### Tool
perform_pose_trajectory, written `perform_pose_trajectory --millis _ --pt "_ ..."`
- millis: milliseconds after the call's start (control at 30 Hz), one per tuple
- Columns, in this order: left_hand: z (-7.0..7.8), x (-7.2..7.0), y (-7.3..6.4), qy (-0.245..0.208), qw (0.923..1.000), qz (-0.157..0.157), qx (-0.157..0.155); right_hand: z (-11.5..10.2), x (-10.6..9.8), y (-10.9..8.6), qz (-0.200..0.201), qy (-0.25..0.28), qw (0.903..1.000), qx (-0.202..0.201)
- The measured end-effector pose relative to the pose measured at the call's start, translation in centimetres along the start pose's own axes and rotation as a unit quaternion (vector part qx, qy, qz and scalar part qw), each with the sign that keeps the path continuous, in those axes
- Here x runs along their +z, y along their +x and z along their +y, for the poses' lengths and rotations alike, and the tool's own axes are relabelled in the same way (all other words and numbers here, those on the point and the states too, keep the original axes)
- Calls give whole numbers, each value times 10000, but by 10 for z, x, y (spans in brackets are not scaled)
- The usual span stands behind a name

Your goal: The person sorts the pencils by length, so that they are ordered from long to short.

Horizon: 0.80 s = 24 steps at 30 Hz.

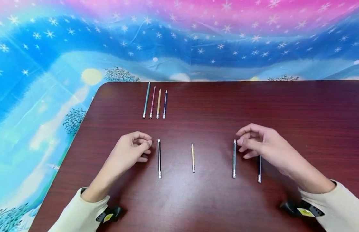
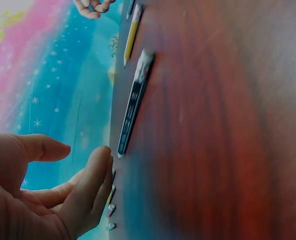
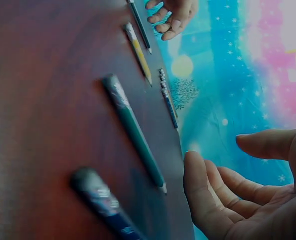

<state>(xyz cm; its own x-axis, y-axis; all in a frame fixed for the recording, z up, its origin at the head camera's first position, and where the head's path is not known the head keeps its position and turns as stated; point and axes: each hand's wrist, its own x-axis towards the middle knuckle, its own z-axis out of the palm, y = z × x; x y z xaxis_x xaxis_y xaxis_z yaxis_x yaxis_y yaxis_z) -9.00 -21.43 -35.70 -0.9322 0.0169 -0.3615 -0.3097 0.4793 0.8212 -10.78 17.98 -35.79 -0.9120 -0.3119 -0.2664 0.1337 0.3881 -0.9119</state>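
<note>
My left hand (image 1: 130, 149) hovers just left of a black pencil (image 1: 159, 158), its fingers loosely bent and holding nothing. The left wrist view shows a gap between thumb and fingers, with the black pencil (image 2: 132, 110) beyond them. On the other side, my right hand (image 1: 260, 141) is over the table near the tip of a green pencil (image 1: 234, 159), thumb and fingers apart in the right wrist view. A dark blue pencil (image 1: 259, 170) lies partly hidden beneath that hand. Between the hands lies a short yellow pencil (image 1: 193, 158).
Farther back, a teal pencil (image 1: 146, 100), a red pencil (image 1: 152, 102), a tan pencil (image 1: 159, 103) and a blue pencil (image 1: 165, 104) lie side by side near the far edge of the brown table (image 1: 202, 199). A snowflake-patterned cloth (image 1: 179, 38) hangs behind.
</note>
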Motion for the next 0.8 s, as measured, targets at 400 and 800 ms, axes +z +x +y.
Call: perform_pose_trajectory --millis 400,800 --pt "-13 12 -16 -61 9998 -136 -162 16 11 -15 -92 161 9996 211" --pt "-14 21 -22 -76 9996 -162 -204 19 23 -20 58 83 9997 205"
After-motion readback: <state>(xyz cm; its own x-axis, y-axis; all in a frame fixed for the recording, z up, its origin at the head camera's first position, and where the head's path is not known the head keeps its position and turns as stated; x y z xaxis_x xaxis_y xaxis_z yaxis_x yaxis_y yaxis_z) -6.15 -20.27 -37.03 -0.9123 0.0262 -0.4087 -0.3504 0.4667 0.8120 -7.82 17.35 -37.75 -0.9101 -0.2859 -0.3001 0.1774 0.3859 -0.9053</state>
